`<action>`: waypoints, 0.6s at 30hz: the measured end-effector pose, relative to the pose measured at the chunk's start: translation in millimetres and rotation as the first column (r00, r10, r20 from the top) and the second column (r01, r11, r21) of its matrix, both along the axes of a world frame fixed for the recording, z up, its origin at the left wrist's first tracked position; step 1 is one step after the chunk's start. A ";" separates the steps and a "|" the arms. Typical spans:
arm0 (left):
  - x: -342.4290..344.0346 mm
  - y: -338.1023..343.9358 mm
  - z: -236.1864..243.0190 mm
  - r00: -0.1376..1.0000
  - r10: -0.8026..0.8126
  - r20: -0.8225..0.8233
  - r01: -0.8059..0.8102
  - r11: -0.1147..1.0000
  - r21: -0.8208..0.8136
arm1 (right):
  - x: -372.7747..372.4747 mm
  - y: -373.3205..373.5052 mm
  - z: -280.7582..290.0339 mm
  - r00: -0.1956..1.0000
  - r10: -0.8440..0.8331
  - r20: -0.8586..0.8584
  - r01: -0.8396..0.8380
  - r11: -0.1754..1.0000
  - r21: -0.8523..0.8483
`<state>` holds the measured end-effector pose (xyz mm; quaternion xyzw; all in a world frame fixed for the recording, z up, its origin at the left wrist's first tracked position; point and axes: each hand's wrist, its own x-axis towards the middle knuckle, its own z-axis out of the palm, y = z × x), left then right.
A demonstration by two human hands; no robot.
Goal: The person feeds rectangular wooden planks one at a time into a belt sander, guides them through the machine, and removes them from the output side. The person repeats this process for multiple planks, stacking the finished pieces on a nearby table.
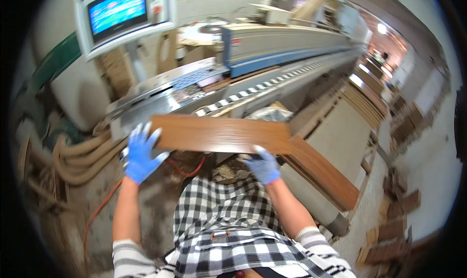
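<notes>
A long brown wood-grain board point(219, 133) lies crosswise in front of me, its right end over a stack of similar boards point(326, 173). My left hand point(141, 154), in a blue glove with pale fingertips, is spread against the board's left end, some fingertips overlapping its corner. Its thumb sticks out just below the near edge. My right hand point(262, 165), gloved the same way, grips the near edge towards the right end. That thumb rests on the top face while the fingers go underneath, partly hidden.
Beyond the board runs a long machine point(287, 47) with a black-and-white feed track point(258, 88). A lit screen point(118, 13) stands at upper left. Ribbed hoses point(82, 156) and a red cable point(99, 205) lie left. Larger panels point(335, 127) and wood pieces point(394, 227) are on the right.
</notes>
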<state>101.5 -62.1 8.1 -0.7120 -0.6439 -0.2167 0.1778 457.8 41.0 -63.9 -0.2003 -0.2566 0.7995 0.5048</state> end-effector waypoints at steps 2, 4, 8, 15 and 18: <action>-18.3 -8.3 -6.2 0.996 0.064 -0.056 -0.067 0.996 -0.053 | -38.3 18.1 -7.4 0.986 0.159 -0.044 -0.158 0.987 0.040; -41.7 -15.6 -13.9 0.986 0.166 -0.018 -0.167 0.969 -0.180 | -71.6 26.9 -5.1 0.971 0.218 -0.096 -0.230 0.964 -0.132; -91.9 -27.4 -28.6 0.961 0.264 0.078 -0.248 0.953 -0.173 | -125.3 32.1 -4.7 0.927 0.303 -0.219 -0.343 0.924 -0.172; -131.2 -3.7 -30.7 0.849 0.515 0.119 -0.463 0.833 -0.304 | -71.7 21.9 -5.7 0.853 -0.005 0.522 -0.218 0.905 0.365; -142.4 9.7 -30.1 0.802 0.584 0.130 -0.517 0.786 -0.340 | -0.7 29.0 -8.4 0.203 -0.609 0.767 -0.319 0.699 0.640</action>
